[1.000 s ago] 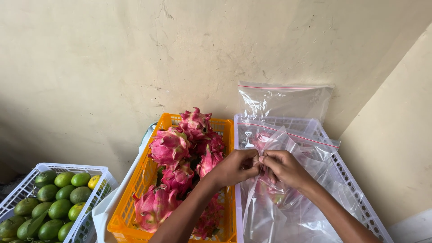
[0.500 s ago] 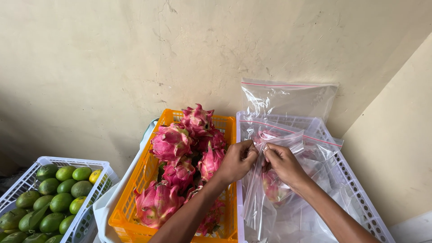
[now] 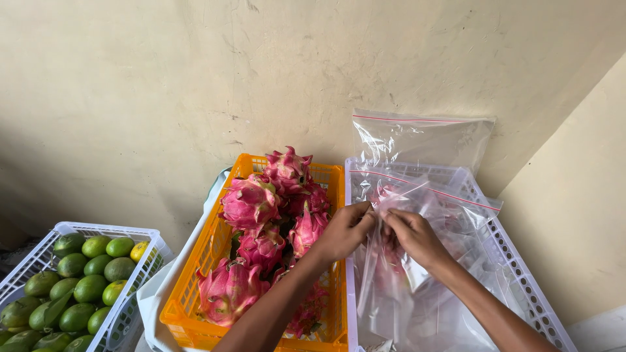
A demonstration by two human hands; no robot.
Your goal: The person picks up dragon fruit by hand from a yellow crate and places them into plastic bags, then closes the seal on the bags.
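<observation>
Both hands, left hand (image 3: 344, 231) and right hand (image 3: 412, 234), pinch the clear zip bag (image 3: 404, 274) beside the orange crate (image 3: 195, 306); it seemingly holds one dragon fruit, unsealed.

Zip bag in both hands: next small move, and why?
Probably slide the pinch along the bag's top strip. Left hand and right hand meet at one spot on its top edge, and pink fruit shows inside, above the white crate.

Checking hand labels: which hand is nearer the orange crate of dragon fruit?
Left. The left hand hovers over the orange crate edge; the right hand is farther away, over the clear bag.
</observation>
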